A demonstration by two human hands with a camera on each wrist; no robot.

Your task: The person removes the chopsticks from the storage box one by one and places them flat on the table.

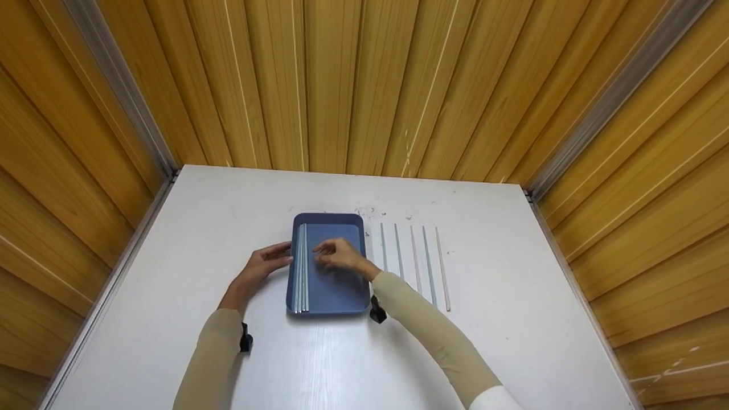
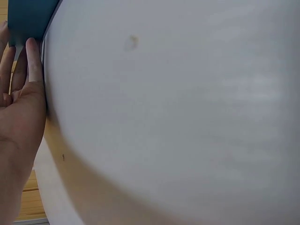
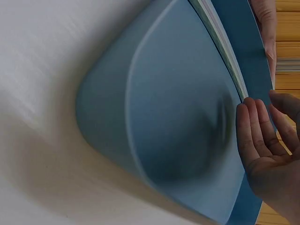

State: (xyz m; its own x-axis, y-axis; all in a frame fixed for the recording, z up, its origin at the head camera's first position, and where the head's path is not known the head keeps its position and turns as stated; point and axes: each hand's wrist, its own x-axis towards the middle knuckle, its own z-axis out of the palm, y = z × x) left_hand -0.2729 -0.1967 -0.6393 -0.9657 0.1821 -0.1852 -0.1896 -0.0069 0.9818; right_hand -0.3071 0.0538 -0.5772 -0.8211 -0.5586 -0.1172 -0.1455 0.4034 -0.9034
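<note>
A blue rectangular tray (image 1: 339, 299) lies on the white table, with several thin straight sticks (image 1: 302, 267) side by side along its left wall. My left hand (image 1: 263, 267) is at the tray's outer left side, its extended fingers touching the wall; the left wrist view shows the fingertips against the blue side (image 2: 30, 18). Over the tray's inside is my right hand (image 1: 340, 255), with loosely bent fingers and nothing between them. In the right wrist view, the right hand's fingers (image 3: 253, 126) are close beside the ends of the pale sticks (image 3: 225, 42).
Right of the tray, several more thin sticks (image 1: 442, 267), bluish and pinkish, lie spaced apart and roughly parallel on the table (image 1: 319, 364). Small dark specks dot the surface behind the tray. Wood-patterned walls (image 1: 330, 85) with metal posts (image 1: 122, 80) enclose the table.
</note>
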